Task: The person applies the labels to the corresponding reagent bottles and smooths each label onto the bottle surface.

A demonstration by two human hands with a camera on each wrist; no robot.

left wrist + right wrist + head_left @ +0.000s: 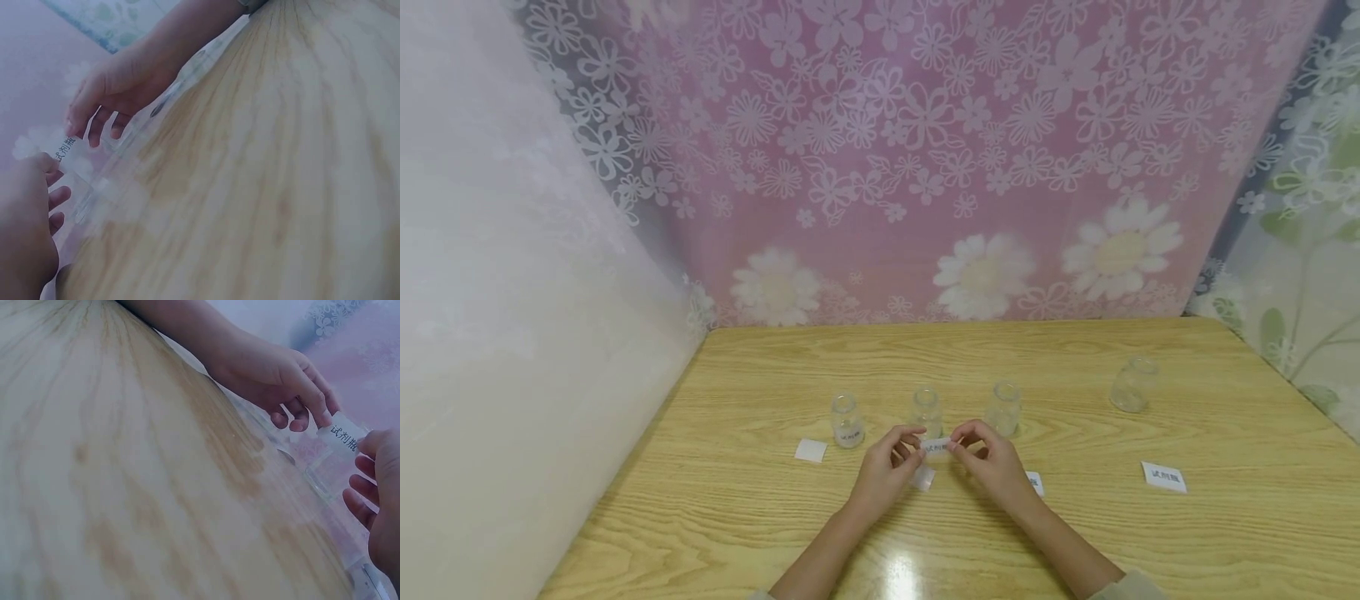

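Note:
Between both hands a white label with dark printed characters (936,447) is stretched, just in front of a clear glass bottle (927,403). My left hand (886,468) pinches its left end between thumb and finger. The right hand (994,467) pinches the opposite end. In the right wrist view the label (344,434) spans the gap between the two hands' fingertips. A small pale paper piece (923,477) lies on the table beneath, partly behind the left hand. Whether the label touches the bottle I cannot tell.
To the left stands a glass bottle bearing a label (847,423), near a blank white square (811,451). Another clear bottle (1004,408) is behind the right hand; a farther one (1134,385) stands right. Printed labels lie beside the right wrist (1035,482) and farther right (1164,477).

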